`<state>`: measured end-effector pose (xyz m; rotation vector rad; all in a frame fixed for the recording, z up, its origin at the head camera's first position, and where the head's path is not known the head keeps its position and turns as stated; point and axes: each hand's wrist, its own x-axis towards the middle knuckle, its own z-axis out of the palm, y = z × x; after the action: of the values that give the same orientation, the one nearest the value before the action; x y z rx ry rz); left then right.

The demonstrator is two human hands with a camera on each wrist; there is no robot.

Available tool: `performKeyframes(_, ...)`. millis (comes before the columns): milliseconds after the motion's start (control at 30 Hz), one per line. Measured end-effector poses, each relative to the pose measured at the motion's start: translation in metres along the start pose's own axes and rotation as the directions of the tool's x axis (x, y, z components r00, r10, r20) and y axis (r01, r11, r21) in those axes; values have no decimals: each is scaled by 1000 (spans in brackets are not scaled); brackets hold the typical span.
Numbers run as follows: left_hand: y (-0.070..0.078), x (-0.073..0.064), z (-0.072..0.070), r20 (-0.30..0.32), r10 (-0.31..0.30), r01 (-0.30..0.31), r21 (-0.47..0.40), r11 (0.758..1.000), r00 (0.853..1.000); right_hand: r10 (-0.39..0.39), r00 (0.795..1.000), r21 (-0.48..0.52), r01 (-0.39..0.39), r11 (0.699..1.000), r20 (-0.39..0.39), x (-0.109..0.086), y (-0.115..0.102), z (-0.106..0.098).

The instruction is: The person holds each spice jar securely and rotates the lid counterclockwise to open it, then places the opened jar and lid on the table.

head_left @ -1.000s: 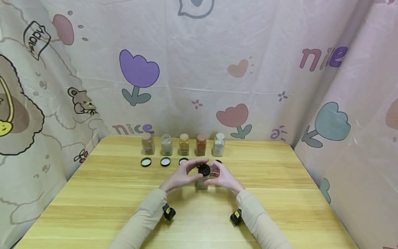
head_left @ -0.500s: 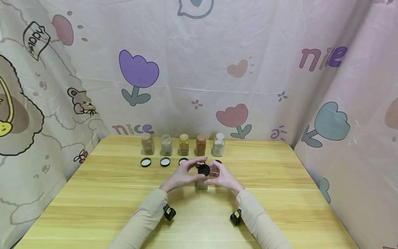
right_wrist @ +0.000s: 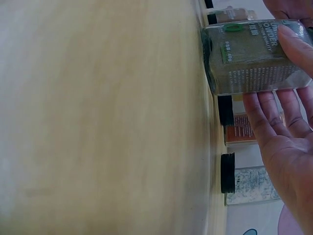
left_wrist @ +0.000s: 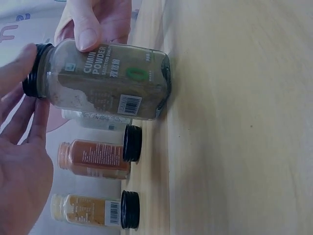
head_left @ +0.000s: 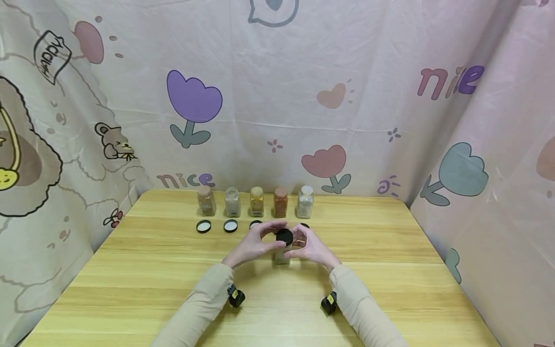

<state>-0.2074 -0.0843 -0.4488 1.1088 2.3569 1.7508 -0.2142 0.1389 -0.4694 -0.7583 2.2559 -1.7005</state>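
A glass jar of cumin powder (left_wrist: 110,81) with a black screw lid (head_left: 284,236) stands upright on the wooden table, between my hands. From the left, my left hand (head_left: 257,242) pinches the lid's rim between thumb and fingers. My right hand (head_left: 313,246) grips the jar's body, its thumb across the label and its fingers on the opposite side, as the right wrist view shows. Brownish powder fills part of the jar, and the lid sits on its neck. The far fingertips of both hands are partly hidden in the head view.
Along the table's back edge stand several lidless spice jars, among them a yellow one (head_left: 257,202), an orange-red one (head_left: 280,203) and one with white contents (head_left: 305,202). Black lids lie before them, such as the leftmost lid (head_left: 204,226). A patterned curtain (head_left: 269,96) hangs behind.
My left fingertips have shifted slightly leftward at the lid, and the shine on the lid differs. The jar and my right hand stay in place.
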Motion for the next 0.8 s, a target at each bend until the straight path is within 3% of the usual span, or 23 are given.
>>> performKeyframes(267,0,-1,-2,44,29,-28,-38,999,999,-8,1000,-1,8,1000,-4,0,0,0)
performKeyframes(600,2,-1,-1,-4,5,-5,-44,999,1000,2,1000,4,-2,1000,5,0,1,0)
performKeyframes(800,2,-2,-2,14,14,-14,-59,998,1000,-3,1000,6,3,1000,1,0,2,0)
